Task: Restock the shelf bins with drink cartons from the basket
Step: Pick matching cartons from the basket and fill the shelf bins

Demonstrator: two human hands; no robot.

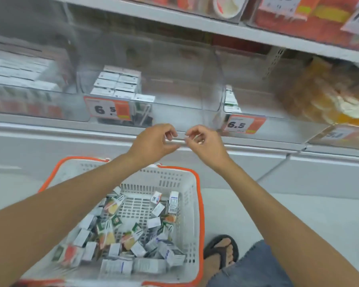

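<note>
Left hand and right hand are raised before the shelf edge, fingers curled, fingertips nearly meeting; any pinched object is indiscernible. Drink cartons lie loose in the basket below.

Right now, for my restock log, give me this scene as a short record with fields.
basket: white, orange rim, many loose cartons inside
middle bin: stacked cartons at its left
right bin: few cartons at left edge
left hand: fingers curled, before shelf edge, no carton
right hand: likewise; tiny item between hands unclear
right price tag: 6.5
</note>
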